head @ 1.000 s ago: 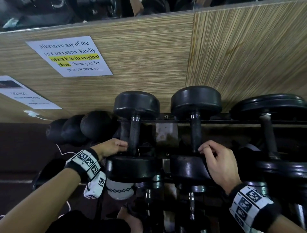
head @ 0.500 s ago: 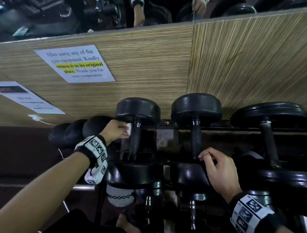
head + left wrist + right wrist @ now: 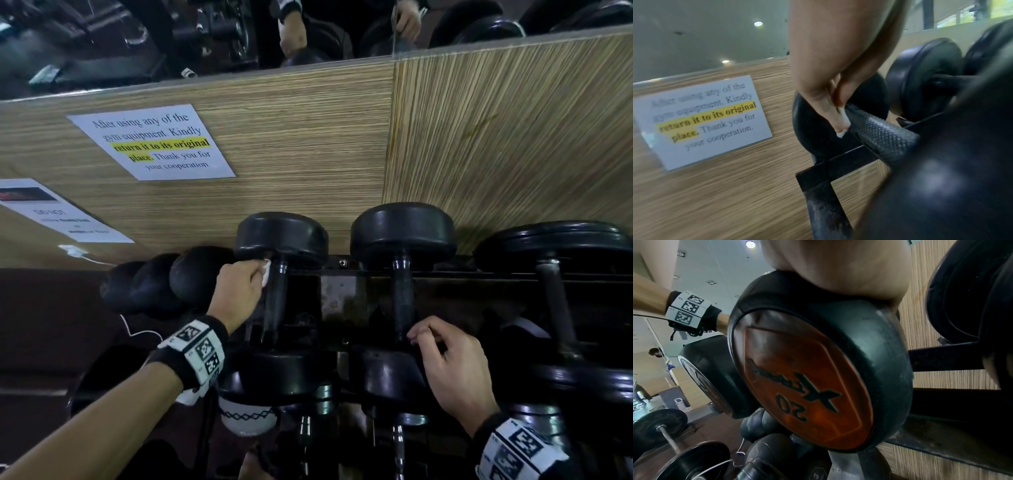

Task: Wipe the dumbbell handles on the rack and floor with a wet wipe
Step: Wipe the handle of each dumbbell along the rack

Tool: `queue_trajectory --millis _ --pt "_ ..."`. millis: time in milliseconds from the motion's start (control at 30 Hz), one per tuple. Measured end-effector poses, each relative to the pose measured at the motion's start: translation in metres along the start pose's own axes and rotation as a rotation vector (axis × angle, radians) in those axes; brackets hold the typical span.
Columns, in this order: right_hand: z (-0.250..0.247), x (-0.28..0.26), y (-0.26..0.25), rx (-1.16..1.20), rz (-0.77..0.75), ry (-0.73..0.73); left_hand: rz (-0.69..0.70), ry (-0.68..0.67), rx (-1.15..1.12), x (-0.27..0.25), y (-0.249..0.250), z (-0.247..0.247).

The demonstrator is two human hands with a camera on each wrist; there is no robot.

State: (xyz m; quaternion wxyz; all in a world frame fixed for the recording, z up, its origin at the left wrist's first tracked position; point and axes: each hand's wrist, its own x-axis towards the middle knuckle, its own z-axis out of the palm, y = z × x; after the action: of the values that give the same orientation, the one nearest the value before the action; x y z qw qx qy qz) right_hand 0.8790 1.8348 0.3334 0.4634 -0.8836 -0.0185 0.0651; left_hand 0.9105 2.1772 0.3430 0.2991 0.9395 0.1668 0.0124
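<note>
- Step in hand: I am wiping the handle of the leftmost dumbbell on the rack's top tier. My left hand pinches the wet wipe against the knurled handle at its far end, just beside the rear head.
- My right hand rests on the near head of the 20 dumbbell, fingers loosely curled, grasping nothing that I can see.
- Next move, in my judgement: draw the wipe toward the near head with firm pressure, since knurling will drag, then shift to the neighbouring handle.
- Surroundings: black steel rack against a wood-grain wall bearing a printed notice; mirror above; barbell plates on the dark floor.
</note>
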Motion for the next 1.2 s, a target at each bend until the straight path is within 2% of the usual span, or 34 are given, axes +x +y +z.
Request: queue_trajectory --millis 67,133,200,267,333,400,433,467,533,567,633,733,833,900,967,1067,1200 --pt "0.001 0.0 0.001 -0.005 -0.011 0.008 0.08 0.049 0.036 -0.007 0.003 0.003" --pt "0.001 0.0 0.001 -0.011 -0.018 0.015 0.061 0.027 0.041 -0.003 0.003 0.002" --pt "0.001 0.0 0.0 -0.011 -0.013 0.014 -0.031 -0.08 -0.011 0.01 -0.005 0.003" --pt "0.001 0.0 0.0 -0.008 -0.016 0.01 -0.135 -0.243 -0.136 0.021 -0.014 0.001" --pt "0.001 0.0 0.001 -0.002 -0.031 0.014 -0.177 -0.379 -0.247 0.028 -0.022 0.003" --pt "0.001 0.0 0.003 -0.005 -0.036 0.018 -0.195 -0.451 -0.341 0.03 -0.021 0.005" --pt "0.001 0.0 0.004 -0.007 -0.035 0.018 -0.209 -0.45 -0.382 0.029 -0.019 0.006" --pt "0.002 0.0 0.005 -0.006 -0.036 0.017 -0.224 -0.393 -0.405 0.028 -0.018 0.006" --pt "0.001 0.0 0.003 -0.007 -0.04 0.012 -0.225 -0.176 -0.385 0.023 -0.017 0.003" --pt "0.001 0.0 0.003 -0.012 -0.041 0.011 -0.191 -0.097 -0.354 0.018 -0.015 0.002" --pt "0.002 0.0 0.003 -0.019 -0.04 0.01 -0.115 -0.04 -0.284 0.011 -0.013 0.001" --pt "0.002 0.0 0.001 -0.028 -0.045 0.011 -0.133 -0.064 -0.267 0.015 -0.014 0.002" --pt "0.002 -0.002 0.002 -0.033 -0.048 0.006 -0.312 -0.275 -0.406 0.029 -0.019 -0.001" --pt "0.002 -0.002 0.0 -0.025 -0.062 0.011 -0.333 -0.402 -0.409 0.035 -0.019 -0.001" --pt "0.002 0.0 0.003 -0.014 -0.058 0.015 -0.306 -0.441 -0.375 0.035 -0.014 -0.001" --pt "0.003 0.0 0.003 -0.005 -0.067 0.013 -0.245 -0.325 -0.295 0.032 -0.012 0.0" --pt "0.002 0.0 0.003 -0.014 -0.053 -0.003 -0.042 -0.119 0.014 0.017 -0.007 -0.002"
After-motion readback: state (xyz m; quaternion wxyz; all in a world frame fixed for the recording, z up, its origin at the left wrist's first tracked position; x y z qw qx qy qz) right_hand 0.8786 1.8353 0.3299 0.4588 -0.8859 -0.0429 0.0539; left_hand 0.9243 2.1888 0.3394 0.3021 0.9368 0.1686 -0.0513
